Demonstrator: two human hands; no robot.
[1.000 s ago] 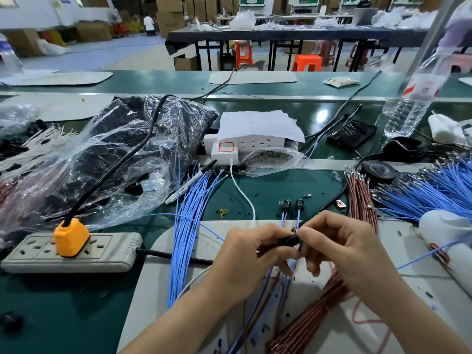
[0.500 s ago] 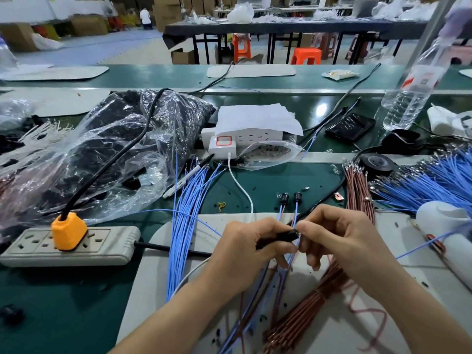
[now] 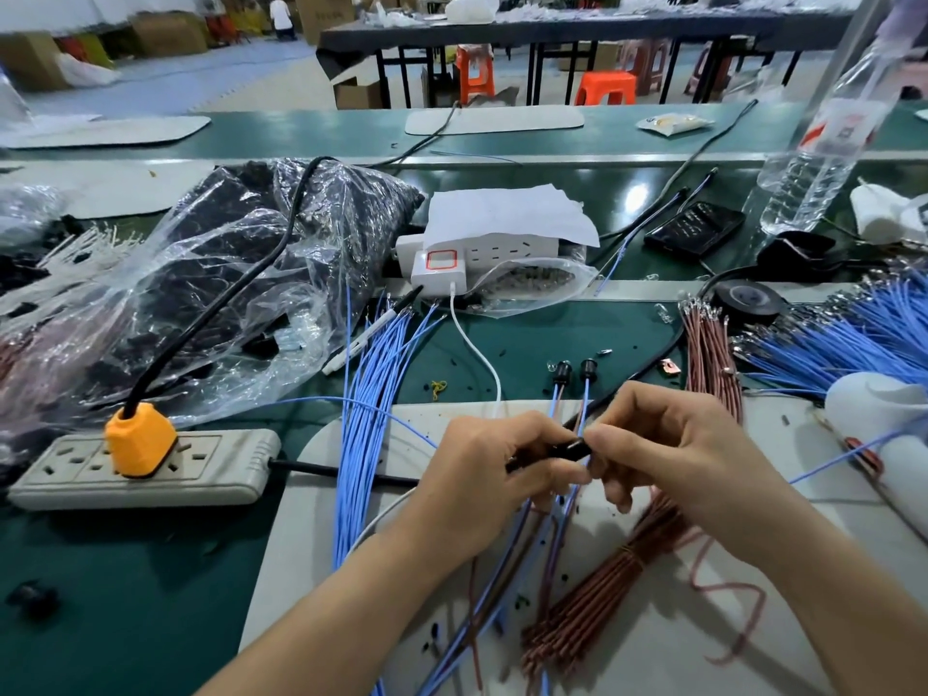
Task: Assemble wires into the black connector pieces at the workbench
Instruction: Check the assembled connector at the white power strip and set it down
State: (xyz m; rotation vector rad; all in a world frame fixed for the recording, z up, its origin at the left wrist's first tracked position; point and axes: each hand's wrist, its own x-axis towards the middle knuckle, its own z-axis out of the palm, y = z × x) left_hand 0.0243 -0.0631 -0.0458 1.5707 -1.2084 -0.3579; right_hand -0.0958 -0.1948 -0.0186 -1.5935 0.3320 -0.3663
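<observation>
Grey matting (image 3: 311, 545) is covering the near part of the green workbench (image 3: 125, 595), and both forearms are reaching over it. A tied bundle of brown wires (image 3: 602, 595) is lying under the right wrist, with loose blue and brown strands trailing beneath the hands.

The left hand (image 3: 482, 474) is curling its fingers round the black connector piece (image 3: 562, 449), which is being held above the mat. The right hand (image 3: 668, 459) is pinching the piece's right end between thumb and forefinger. Whether a wire is also in that pinch cannot be told. The piece's long axis is running left to right, rising slightly toward the right.

Just beyond the knuckles, two wired connectors (image 3: 575, 369) are lying side by side, caps pointing away. A sheaf of blue wires (image 3: 371, 419) is stretching away on the left, beside a power strip (image 3: 211, 469) carrying an orange plug (image 3: 140, 439). Farther back, a plastic bag (image 3: 226, 273) of dark parts is slumping on the left, while a tape roll (image 3: 743, 298), phone (image 3: 695, 228) and water bottle (image 3: 823, 158) are sitting on the right.
</observation>
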